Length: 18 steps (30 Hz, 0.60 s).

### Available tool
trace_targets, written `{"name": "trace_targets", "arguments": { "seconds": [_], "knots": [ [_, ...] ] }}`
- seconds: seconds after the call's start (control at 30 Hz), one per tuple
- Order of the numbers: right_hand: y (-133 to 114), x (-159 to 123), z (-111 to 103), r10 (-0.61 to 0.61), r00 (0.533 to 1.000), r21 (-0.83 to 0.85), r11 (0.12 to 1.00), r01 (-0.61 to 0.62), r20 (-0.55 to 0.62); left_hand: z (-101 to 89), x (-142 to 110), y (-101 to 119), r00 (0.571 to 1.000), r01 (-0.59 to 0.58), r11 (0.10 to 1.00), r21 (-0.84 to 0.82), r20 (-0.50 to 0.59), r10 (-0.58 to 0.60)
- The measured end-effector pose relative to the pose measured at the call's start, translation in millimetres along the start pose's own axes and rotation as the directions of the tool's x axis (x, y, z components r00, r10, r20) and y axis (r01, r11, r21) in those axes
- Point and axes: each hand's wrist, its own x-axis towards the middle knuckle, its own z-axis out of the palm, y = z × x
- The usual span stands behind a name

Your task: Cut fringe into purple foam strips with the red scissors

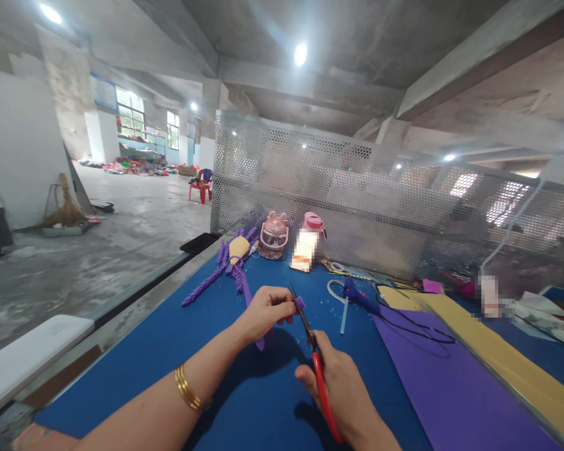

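In the head view, the right hand (pixel 342 374) grips the red-handled scissors (pixel 317 363), long axis toward 11 o'clock, blades at the small purple piece (pixel 301 302), which lies at 3 o'clock from the nearer left hand's (pixel 267 311) closed fingertips, apparently pinching it.

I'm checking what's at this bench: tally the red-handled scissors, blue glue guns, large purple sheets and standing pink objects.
Red-handled metal scissors, in the right hand: 1
Blue plastic glue gun: 1
Large flat purple sheet showing: 1
Standing pink objects, one bear-eared, one pink-lidded: 2
Total: 5
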Motion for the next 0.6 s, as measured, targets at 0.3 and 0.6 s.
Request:
{"name": "trace_targets", "arguments": {
  "seconds": [0.3,0.6],
  "knots": [
    [-0.6,1.4,-0.5,0.036,0.999,0.02,0.999,-0.037,0.032,-0.3,0.2,0.3,1.0,0.001,1.0,-0.013,0.003,-0.001],
    [-3.4,3.1,-11.1,0.028,0.986,0.445,0.89,-0.101,0.167,-1.8,1.4,-1.8,0.999,0.04,0.992,-0.119,0.034,-0.036]
  ]
}}
